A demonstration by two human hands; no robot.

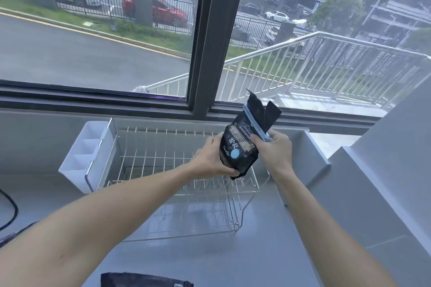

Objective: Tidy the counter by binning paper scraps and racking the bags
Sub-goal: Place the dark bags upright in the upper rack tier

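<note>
A black coffee bag (241,147) with a light blue clip (255,123) across its folded top is held tilted above the right side of a wire dish rack (172,170). My left hand (213,157) grips the bag's lower left side and bottom. My right hand (272,149) holds the bag's right edge at the lower end of the clip. A second dark bag (144,280) lies flat on the counter at the bottom edge, only partly in view.
A white divided utensil holder (86,154) hangs on the rack's left end. The grey counter (210,258) runs under the rack. A black cable (10,214) loops at the left edge. A raised grey ledge (373,189) stands to the right, a window behind.
</note>
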